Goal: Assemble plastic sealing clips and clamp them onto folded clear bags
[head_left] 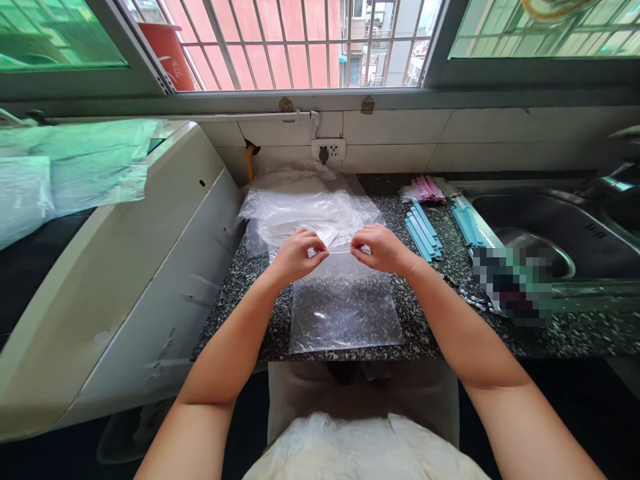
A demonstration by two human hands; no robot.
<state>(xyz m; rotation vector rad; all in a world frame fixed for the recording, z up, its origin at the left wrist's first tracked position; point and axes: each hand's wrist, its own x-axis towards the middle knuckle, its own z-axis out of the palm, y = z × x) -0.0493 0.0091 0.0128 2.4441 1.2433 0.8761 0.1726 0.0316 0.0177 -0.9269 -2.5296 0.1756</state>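
Bag (345, 313) near counter's front edge (420, 353)

Glossy, clear plastic bag (345, 313)

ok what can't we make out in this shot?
All head view:
- Pixelated item by the sink: mosaic hides what it is.
- Bag, pinch points: covered by left hand and right hand.
- Plastic pile: overlapping clear layers hide the count.
- Tap: cut off by right edge.
- Appliance: cut off by left edge.
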